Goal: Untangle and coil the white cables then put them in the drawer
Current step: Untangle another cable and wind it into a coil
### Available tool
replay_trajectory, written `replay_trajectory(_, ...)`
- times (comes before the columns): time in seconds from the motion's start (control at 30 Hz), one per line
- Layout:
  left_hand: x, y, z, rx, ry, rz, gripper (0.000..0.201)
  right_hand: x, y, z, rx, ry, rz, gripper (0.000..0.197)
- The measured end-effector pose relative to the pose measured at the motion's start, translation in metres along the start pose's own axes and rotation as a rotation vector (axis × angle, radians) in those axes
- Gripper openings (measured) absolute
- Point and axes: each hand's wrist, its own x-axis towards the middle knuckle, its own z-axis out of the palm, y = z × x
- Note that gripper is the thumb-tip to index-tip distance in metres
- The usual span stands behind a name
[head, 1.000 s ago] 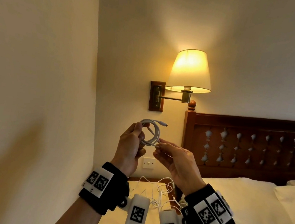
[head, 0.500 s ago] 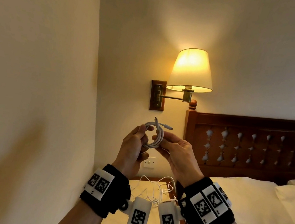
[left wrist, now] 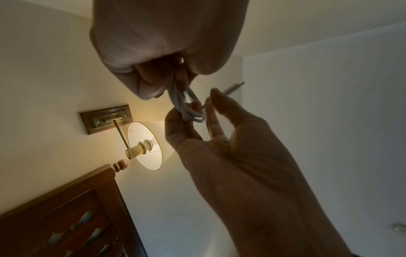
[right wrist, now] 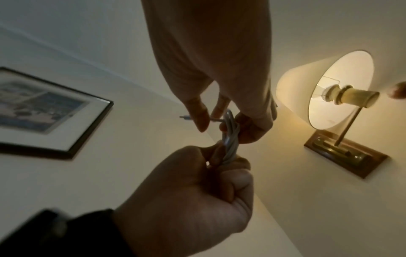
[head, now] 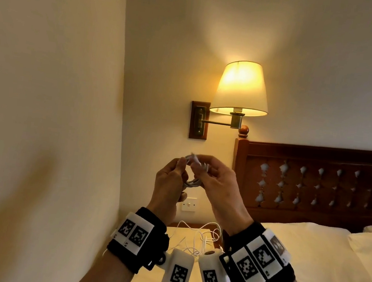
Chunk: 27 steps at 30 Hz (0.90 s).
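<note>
A white cable coil is held up in front of the wall. My left hand grips the coil's left side in a fist; in the right wrist view the left hand is closed round the cable coil. My right hand pinches the cable's free end at the coil's top, and the connector sticks out past its fingers. Below my wrists, more loose white cables lie tangled on the nightstand. No drawer is in view.
A lit wall lamp hangs just above and right of my hands. A dark wooden headboard and a bed with pillows fill the right. A wall switch sits behind my hands, the side wall is close on the left, and a framed picture hangs there.
My right hand moved from the coil's lower edge up to its top, carrying the free end over the coil toward the left. The left hand kept its grip.
</note>
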Motion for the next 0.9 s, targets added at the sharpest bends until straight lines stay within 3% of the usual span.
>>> replay_trajectory(0.1, 0.000, 0.000, -0.001, 0.012, 0.009, 0.012, 0.029, 0.003, 0.006, -0.003, -0.069, 0.113, -0.058, 0.013)
replay_trajectory(0.23, -0.004, -0.007, -0.004, 0.043, -0.023, 0.027, 0.032, 0.015, 0.009, -0.018, -0.373, 0.315, -0.174, 0.015)
replay_trajectory(0.33, -0.009, -0.013, -0.007, 0.020, -0.066, 0.011, 0.031, 0.020, 0.013, -0.022, -0.390, 0.372, -0.165, 0.012)
replay_trajectory(0.4, -0.009, -0.014, -0.011, 0.030, -0.073, 0.014, 0.031, 0.020, 0.019, -0.022, -0.384, 0.318, -0.192, 0.009)
replay_trajectory(0.5, -0.004, -0.011, -0.018, 0.080, -0.078, 0.024, 0.033, 0.020, 0.022, -0.025, -0.420, 0.122, -0.202, 0.006)
replay_trajectory(0.63, 0.002, -0.008, -0.023, 0.156, -0.125, 0.028, 0.033, 0.023, 0.021, -0.036, -0.418, -0.105, -0.089, 0.031)
replay_trajectory(0.7, 0.003, -0.009, -0.025, 0.176, -0.155, 0.012, 0.032, 0.021, 0.024, -0.041, -0.423, -0.188, -0.054, 0.024)
replay_trajectory(0.77, 0.001, -0.012, -0.026, 0.183, -0.181, 0.002, 0.029, 0.018, 0.031, -0.044, -0.427, -0.166, -0.066, 0.012)
replay_trajectory(0.9, -0.007, -0.025, -0.026, 0.222, -0.145, 0.047, 0.031, 0.005, 0.049, -0.041, -0.289, 0.024, -0.043, 0.015)
